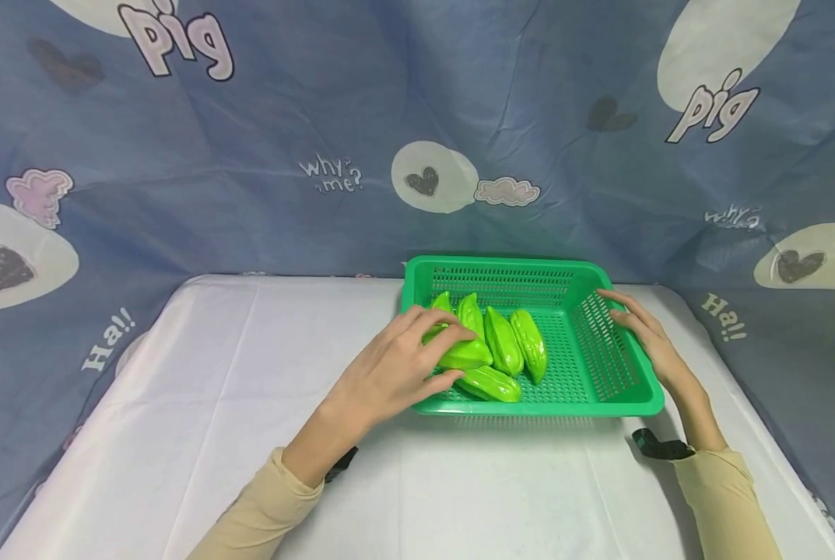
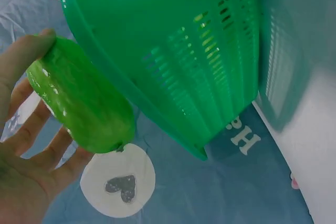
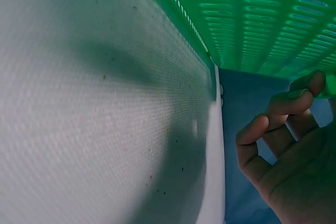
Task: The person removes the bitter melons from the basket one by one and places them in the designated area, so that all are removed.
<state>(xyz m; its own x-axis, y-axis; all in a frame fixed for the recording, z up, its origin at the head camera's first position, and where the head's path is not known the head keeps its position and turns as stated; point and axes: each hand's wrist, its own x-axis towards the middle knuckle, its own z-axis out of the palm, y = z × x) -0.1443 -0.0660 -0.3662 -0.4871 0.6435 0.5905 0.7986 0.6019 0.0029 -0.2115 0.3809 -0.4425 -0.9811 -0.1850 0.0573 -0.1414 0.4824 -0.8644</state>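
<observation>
A green plastic basket (image 1: 494,408) with slotted walls holds several glossy, bright green, ridged oblong vegetables with pointed ends, like the one (image 1: 529,346) lying farthest right. My left hand (image 1: 403,362) reaches over the basket's left side. Between its thumb and fingers it pinches one green vegetable (image 1: 468,355) above the others. In the left wrist view that vegetable (image 2: 84,98) appears beside the rim, its small dark stem end pointing down. My right hand (image 1: 651,346) holds the basket's right rim; in the right wrist view the other fingers (image 3: 254,142) bend loosely outside the wall.
A white cloth (image 1: 305,334) covers the table under the basket. Behind and at both sides hangs a blue printed curtain (image 1: 270,210), close to the basket's back edge. Dark wrist devices, such as the right one (image 1: 658,447), sit at both cuffs.
</observation>
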